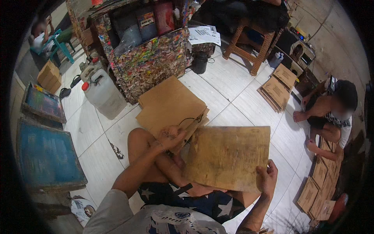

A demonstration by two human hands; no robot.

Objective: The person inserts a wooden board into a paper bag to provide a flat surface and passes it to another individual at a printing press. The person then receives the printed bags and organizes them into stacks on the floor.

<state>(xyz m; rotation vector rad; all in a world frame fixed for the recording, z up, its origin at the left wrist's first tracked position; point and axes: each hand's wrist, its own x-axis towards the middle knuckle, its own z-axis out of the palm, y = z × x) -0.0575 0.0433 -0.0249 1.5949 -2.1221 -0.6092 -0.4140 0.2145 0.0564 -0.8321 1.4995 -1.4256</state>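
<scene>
My right hand (268, 177) grips the right edge of a worn, yellowish-brown board (230, 156), thumb on top. The board is roughly rectangular, with dark scuffs, and lies tilted over my crossed legs. To its left, my left hand (171, 137) is closed, held just over the near edge of a stack of brown cardboard sheets (171, 101). Whatever its fingers hold is hidden. A thin dark curved strand (187, 118) shows beside that hand, over the cardboard; I cannot tell whether it is in my grasp.
A paint-crusted cabinet (148, 64) stands ahead, with a white jerrycan (103, 93) beside it. Blue framed screens (50, 152) lean at the left. On the right, another person (331, 117) crouches by flattened cardboard boxes (319, 183). More cardboard (276, 89) and a brown stool (249, 46) are farther off.
</scene>
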